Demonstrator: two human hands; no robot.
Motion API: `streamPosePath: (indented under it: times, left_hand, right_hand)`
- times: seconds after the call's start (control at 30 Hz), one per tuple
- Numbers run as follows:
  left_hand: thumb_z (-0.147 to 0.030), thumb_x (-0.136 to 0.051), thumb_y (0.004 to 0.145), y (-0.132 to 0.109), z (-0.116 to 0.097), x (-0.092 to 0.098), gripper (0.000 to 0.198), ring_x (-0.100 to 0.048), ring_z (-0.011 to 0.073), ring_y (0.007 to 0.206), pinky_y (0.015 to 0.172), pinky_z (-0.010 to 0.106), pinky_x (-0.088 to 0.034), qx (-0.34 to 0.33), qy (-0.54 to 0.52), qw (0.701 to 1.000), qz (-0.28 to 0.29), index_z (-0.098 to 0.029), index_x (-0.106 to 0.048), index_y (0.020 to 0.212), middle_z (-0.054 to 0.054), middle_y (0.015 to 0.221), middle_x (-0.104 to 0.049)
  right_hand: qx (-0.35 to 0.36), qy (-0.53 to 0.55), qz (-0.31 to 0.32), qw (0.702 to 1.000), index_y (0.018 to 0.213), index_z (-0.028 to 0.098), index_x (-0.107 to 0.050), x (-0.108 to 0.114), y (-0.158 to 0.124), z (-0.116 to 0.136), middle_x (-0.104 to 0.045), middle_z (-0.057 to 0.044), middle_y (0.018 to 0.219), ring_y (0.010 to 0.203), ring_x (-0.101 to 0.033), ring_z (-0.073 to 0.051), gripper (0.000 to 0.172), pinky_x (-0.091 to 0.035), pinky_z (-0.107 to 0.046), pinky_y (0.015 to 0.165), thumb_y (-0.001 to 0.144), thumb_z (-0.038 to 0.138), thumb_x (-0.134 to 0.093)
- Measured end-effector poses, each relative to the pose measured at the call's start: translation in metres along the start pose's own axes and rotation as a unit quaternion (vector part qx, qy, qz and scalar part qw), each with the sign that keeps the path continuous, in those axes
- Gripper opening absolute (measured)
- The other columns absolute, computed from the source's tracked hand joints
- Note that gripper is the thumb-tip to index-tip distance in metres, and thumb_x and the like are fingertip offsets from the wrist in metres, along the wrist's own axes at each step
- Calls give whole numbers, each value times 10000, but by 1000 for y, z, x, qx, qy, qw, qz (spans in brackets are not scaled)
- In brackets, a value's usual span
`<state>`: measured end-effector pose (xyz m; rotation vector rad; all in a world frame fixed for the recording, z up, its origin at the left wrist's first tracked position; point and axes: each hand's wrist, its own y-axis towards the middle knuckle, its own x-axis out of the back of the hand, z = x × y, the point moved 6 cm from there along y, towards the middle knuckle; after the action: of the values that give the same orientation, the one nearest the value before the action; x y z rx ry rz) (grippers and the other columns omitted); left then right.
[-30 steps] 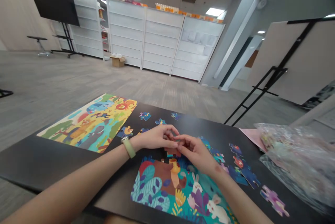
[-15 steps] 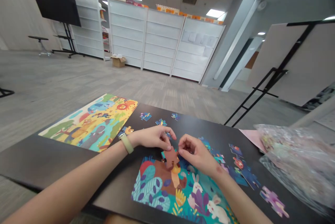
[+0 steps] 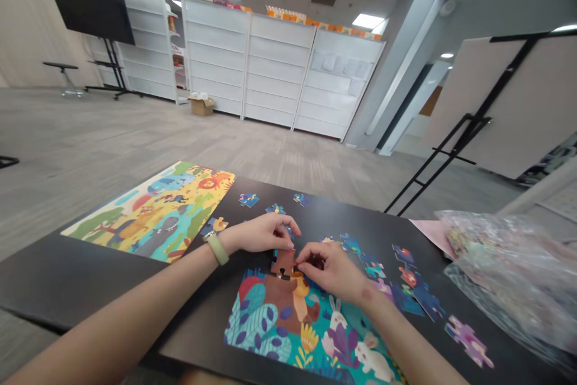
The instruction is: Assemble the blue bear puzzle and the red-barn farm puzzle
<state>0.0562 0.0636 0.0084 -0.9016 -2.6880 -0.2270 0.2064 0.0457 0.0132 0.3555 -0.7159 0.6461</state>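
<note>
A brown jigsaw puzzle piece [image 3: 282, 263] with some teal at its upper left sits just beyond the top edge of a partly joined puzzle [image 3: 274, 325], which shows a brown animal, white rabbits and plants. Between the piece and that edge a small dark gap shows. My left hand [image 3: 265, 233], with a pale green band at the wrist, pinches the piece's far edge between thumb and finger. My right hand [image 3: 331, 266] has its fingers curled, thumb and fingertip at the piece's right edge. That forearm covers part of the puzzle's right side.
Loose puzzle pieces [image 3: 248, 199] lie along the far side of the dark table [image 3: 40, 277], with several more [image 3: 469, 340] at the right. A finished animal picture puzzle [image 3: 153, 211] lies at the left. Clear plastic bags [image 3: 509, 277] occupy the right end, beside an easel board [image 3: 505, 103].
The brown piece has shifted left and away from me, off the joined puzzle's edge, and turned slightly. My right hand has moved left with it; my left hand has stayed nearly in place.
</note>
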Motion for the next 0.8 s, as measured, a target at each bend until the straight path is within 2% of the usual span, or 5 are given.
streamPosePath:
  times: [0.13,0.27,0.4,0.63,0.8]
  left_hand:
    - [-311,-696,831,1,2,0,269,-654,153,730,682,253,-495,-4,22,1000,-7,-165,-596,1033,12,781,-703]
    - [-293,-755,779,0,3,-5,310,-663,155,732,664,246,-506,-1,6,1000,29,-164,-607,1019,19,799,-705]
    - [-270,-763,763,-1,3,-7,268,-679,168,760,685,255,-521,2,17,999,45,-160,-634,970,33,804,-716]
    - [-289,-741,769,-6,-9,-6,192,-626,146,718,632,212,-465,-20,187,982,16,-186,-670,915,-1,788,-665]
    - [-331,-809,663,-9,-18,-3,295,-587,175,747,625,237,-385,-24,350,935,-50,-231,-671,904,-9,824,-651]
  right_hand:
    - [26,-22,-2,999,792,214,-713,-1,0,1,-673,21,665,566,-550,-111,136,-374,-225,543,789,143,-596]
    - [43,-42,3,998,799,220,-711,-2,0,3,-692,14,746,617,-571,-113,146,-387,-223,575,793,128,-598]
    - [41,-52,-7,998,805,221,-702,2,0,5,-693,17,754,649,-576,-119,162,-383,-225,594,825,130,-569]
    - [24,-53,-45,997,837,218,-689,9,1,4,-674,25,717,620,-554,-117,167,-365,-229,587,855,145,-540]
    - [12,-54,-60,997,841,218,-687,12,2,0,-664,25,705,618,-554,-120,159,-369,-229,583,864,164,-539]
